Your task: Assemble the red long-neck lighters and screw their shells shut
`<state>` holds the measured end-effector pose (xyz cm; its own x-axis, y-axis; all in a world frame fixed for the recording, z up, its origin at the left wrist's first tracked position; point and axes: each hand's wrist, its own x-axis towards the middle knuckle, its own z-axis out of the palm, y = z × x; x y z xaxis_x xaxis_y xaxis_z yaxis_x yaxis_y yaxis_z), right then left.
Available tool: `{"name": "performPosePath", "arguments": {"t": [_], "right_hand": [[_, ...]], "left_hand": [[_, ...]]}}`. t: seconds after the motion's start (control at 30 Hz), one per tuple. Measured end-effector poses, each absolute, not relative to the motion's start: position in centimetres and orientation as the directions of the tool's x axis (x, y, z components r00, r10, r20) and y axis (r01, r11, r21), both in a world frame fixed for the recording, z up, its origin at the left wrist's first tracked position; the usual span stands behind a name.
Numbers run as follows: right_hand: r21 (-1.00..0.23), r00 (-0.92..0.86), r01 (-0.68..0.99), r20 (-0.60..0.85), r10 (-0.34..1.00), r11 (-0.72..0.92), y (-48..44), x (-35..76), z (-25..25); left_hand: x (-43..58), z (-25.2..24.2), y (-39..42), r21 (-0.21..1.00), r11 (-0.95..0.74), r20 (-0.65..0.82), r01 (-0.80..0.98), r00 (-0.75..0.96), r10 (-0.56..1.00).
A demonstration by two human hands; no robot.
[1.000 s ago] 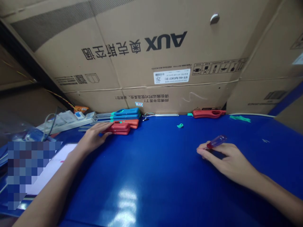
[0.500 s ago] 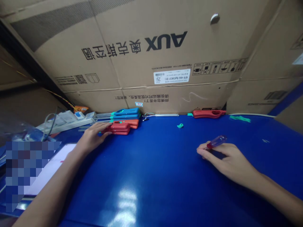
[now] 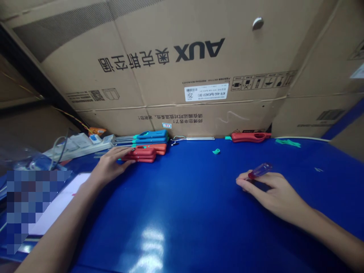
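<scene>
I had my left hand (image 3: 112,165) at 10 o'clock, its fingers (image 3: 126,161) spread against the stacked red plastic tools (image 3: 140,154), seemingly to steady them. My right hand (image 3: 273,191), at 3 o'clock, pinched a translucent red handle (image 3: 260,170) above the blue counter (image 3: 182,216).

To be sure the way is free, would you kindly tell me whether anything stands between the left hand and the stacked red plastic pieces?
Nothing visible does: the left hand lies right at the near end of the stacked red plastic pieces, with its fingertips at that end.
</scene>
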<state>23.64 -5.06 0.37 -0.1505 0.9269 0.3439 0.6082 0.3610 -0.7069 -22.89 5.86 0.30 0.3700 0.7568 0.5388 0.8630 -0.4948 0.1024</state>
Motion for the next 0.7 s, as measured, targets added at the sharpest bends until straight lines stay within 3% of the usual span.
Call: {"name": "performPosePath", "arguments": {"t": [0.13, 0.27, 0.37, 0.53, 0.7], "right_hand": [[-0.712, -0.103, 0.610, 0.362, 0.927, 0.346, -4.8, 24.0, 0.6], [-0.819, 0.135, 0.508, 0.382, 0.914, 0.267, -3.1, 26.2, 2.1], [-0.922, 0.347, 0.368, 0.257, 0.902, 0.121, -0.1, 29.0, 3.8], [-0.926, 0.427, 0.359, 0.049, 0.903, -0.119, 5.5, 32.4, 4.8], [-0.910, 0.413, 0.320, -0.118, 0.903, -0.265, 7.2, 33.1, 4.4]], "left_hand": [[-21.4, 0.5, 5.0, 0.036, -0.532, 0.617, 0.846, 0.400, 0.678], [-18.6, 0.6, 3.9, 0.000, -0.600, 0.666, 0.800, 0.448, 0.597], [-16.5, 0.7, 3.1, -0.064, -0.711, 0.682, 0.701, 0.550, 0.481], [-14.9, 0.5, 2.8, -0.146, -0.826, 0.705, 0.545, 0.643, 0.300], [-14.8, 0.1, 3.0, -0.163, -0.858, 0.697, 0.487, 0.673, 0.249]]}}
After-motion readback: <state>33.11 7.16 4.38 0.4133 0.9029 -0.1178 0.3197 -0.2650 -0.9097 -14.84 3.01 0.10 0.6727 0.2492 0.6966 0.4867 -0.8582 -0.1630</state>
